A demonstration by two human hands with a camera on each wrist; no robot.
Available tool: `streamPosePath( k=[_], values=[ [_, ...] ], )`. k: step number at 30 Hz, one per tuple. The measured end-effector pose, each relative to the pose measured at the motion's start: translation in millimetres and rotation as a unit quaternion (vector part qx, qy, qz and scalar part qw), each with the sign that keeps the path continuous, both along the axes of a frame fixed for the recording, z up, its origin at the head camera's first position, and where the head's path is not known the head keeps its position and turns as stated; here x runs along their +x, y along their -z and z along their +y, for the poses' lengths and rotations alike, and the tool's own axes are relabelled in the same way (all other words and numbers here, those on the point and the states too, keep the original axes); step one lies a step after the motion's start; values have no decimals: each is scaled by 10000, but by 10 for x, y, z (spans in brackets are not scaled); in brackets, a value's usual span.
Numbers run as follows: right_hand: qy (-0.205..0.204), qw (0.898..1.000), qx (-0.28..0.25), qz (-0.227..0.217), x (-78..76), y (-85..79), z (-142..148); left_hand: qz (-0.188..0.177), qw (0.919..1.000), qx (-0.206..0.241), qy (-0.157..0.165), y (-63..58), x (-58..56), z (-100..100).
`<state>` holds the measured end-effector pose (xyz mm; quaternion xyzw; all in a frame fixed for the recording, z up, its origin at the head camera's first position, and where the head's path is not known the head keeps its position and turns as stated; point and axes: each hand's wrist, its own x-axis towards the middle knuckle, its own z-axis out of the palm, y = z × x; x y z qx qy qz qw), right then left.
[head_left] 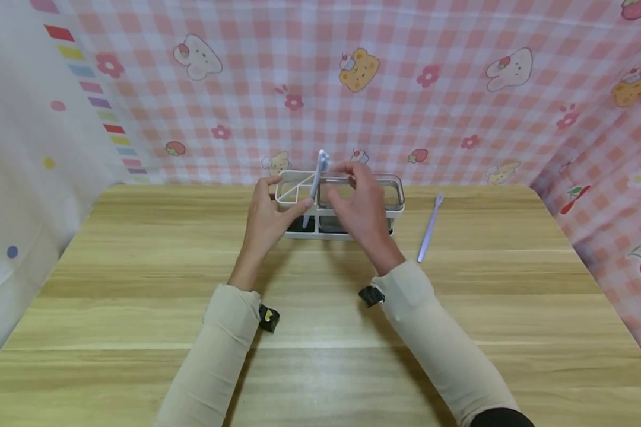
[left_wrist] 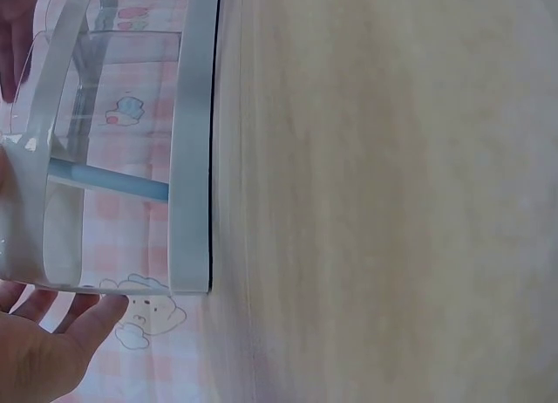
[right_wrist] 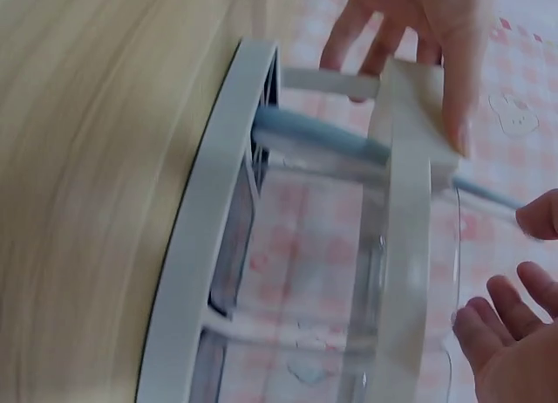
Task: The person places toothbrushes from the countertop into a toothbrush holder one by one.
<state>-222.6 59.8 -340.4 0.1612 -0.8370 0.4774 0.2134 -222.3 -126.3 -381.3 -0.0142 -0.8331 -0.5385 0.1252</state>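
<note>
A white toothbrush holder (head_left: 299, 236) with a clear cup (head_left: 395, 193) in its right part stands at the table's back. A pale blue toothbrush (head_left: 317, 178) leans upright in a left compartment, bristles up. My left hand (head_left: 264, 222) grips the holder's left end, thumb on the front rim and fingers round the side, as the left wrist view shows on the holder (left_wrist: 193, 159). Beside the brush head, my right hand (head_left: 360, 204) has its fingers spread and loosely bent. In the right wrist view its fingertips are close to the toothbrush (right_wrist: 323, 134); contact is unclear.
A lavender toothbrush (head_left: 430, 230) lies on the wooden table (head_left: 320, 356), right of the holder. Behind the table's back edge hangs a pink checked cloth (head_left: 320, 77) with cartoon prints. Another patterned cloth (head_left: 32, 178) hangs at the left.
</note>
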Motion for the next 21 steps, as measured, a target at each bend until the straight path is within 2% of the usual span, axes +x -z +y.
streamPosePath(
  k=[6,14,17,21],
  values=[
    [410,9963,687,313,19,-47,152,-3,10000,-33,-5,0,7,-22],
    [1022,9824,1561,108,-2,-45,371,-53,10000,-70,-6,8,8,-21],
    [1142,9803,1603,-147,-20,-31,476,-52,10000,-53,21,14,8,-23],
    [1259,9815,1397,-357,-49,-11,650,-50,10000,-34,41,18,-1,-28]
  ],
)
